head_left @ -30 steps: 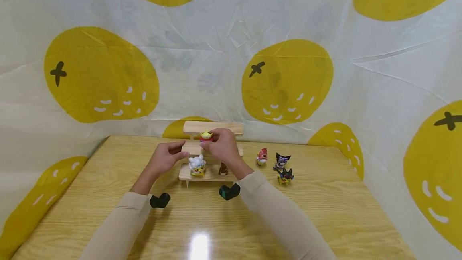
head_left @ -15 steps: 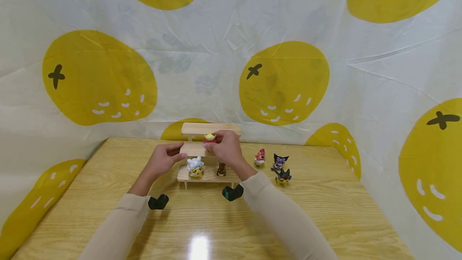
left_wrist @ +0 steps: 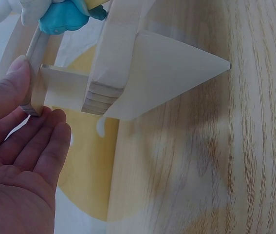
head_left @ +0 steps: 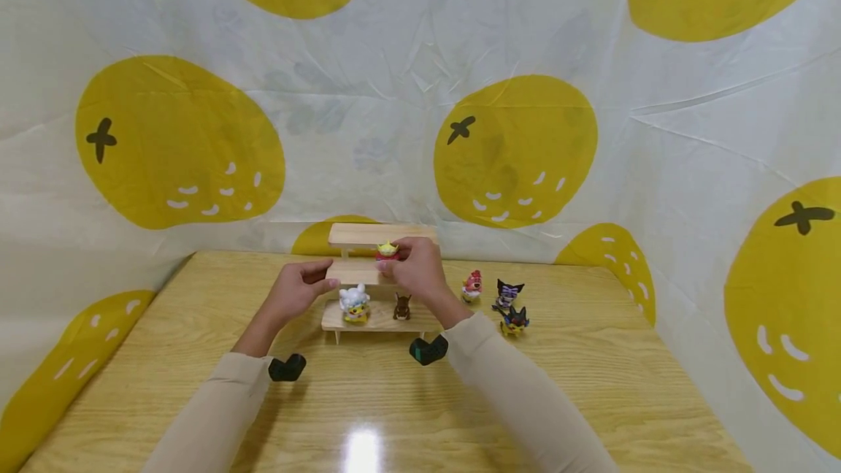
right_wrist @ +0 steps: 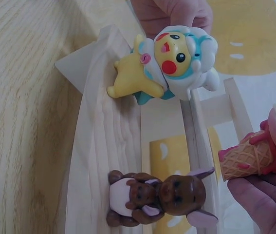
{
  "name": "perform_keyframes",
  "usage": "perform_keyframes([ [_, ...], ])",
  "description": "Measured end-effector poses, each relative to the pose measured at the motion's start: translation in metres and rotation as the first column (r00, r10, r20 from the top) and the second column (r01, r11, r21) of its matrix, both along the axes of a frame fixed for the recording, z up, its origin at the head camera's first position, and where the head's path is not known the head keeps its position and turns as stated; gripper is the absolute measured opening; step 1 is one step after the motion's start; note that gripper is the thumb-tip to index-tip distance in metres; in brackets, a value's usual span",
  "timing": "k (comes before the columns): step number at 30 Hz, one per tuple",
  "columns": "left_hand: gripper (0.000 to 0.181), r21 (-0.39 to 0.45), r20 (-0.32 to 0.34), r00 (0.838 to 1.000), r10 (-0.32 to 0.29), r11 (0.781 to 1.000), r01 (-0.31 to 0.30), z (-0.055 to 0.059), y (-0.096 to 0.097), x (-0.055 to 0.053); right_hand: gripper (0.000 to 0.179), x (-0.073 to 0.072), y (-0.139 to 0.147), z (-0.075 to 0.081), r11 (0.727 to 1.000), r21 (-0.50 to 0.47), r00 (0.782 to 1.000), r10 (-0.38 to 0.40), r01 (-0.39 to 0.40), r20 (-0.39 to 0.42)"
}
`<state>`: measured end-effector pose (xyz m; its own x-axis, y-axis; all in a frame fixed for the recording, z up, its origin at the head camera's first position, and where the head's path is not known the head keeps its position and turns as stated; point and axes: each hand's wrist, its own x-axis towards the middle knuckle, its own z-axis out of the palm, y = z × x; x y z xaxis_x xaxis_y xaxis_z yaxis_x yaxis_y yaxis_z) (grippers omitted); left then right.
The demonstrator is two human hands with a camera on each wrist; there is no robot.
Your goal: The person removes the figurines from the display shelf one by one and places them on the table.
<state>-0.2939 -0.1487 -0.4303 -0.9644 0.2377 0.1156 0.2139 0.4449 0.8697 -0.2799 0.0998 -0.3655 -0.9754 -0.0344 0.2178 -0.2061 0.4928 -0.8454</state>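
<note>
Wooden tier pinched in my left hand, my right hand grips a cone figurine farther along it.

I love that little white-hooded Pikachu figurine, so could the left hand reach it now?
Probably yes: the left hand is close to the white-hooded Pikachu figurine with nothing visible between, though it may first need to release the middle wooden tier.
</note>
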Motion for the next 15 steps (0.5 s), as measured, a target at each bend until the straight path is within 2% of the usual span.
perform_keyframes([
  [8,0.059,-0.002,-0.012,1.0,-0.011,1.0,0.011,-0.001,-0.001,0.0,0.036,0.002,0.007,0.002,1.0,0.007,1.0,-0.01,0.01,0.003],
  [15,0.059,-0.007,-0.007,1.0,-0.007,1.0,0.007,0.0,-0.001,0.001,0.039,0.003,0.012,0.003,1.0,-0.006,1.0,-0.008,0.008,0.003],
])
